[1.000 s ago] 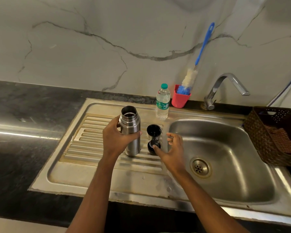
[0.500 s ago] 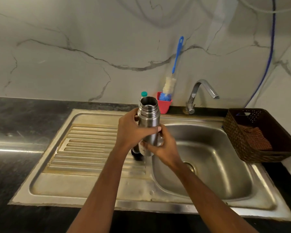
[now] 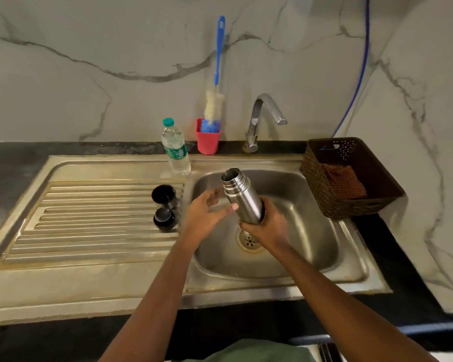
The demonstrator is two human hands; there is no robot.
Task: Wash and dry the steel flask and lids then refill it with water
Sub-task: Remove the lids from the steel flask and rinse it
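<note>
Right fingers [image 3: 249, 226] now grip the flask [image 3: 242, 197] over the basin; left fingers [image 3: 215, 194] have spread loose.

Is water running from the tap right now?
No, the tap shows no stream below its spout, while the right hand holds the open steel flask tilted over the sink basin.

silver flask [image 3: 242, 198], black lids [image 3: 164, 207], red cup [image 3: 208, 138], blue-handled brush [image 3: 218, 61], brown perforated basket [image 3: 351, 176]

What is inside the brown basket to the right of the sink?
A folded reddish-brown cloth lies in the brown basket, against its right side. Whatever is under the cloth is covered, and the near wall hides part of the floor.
</note>
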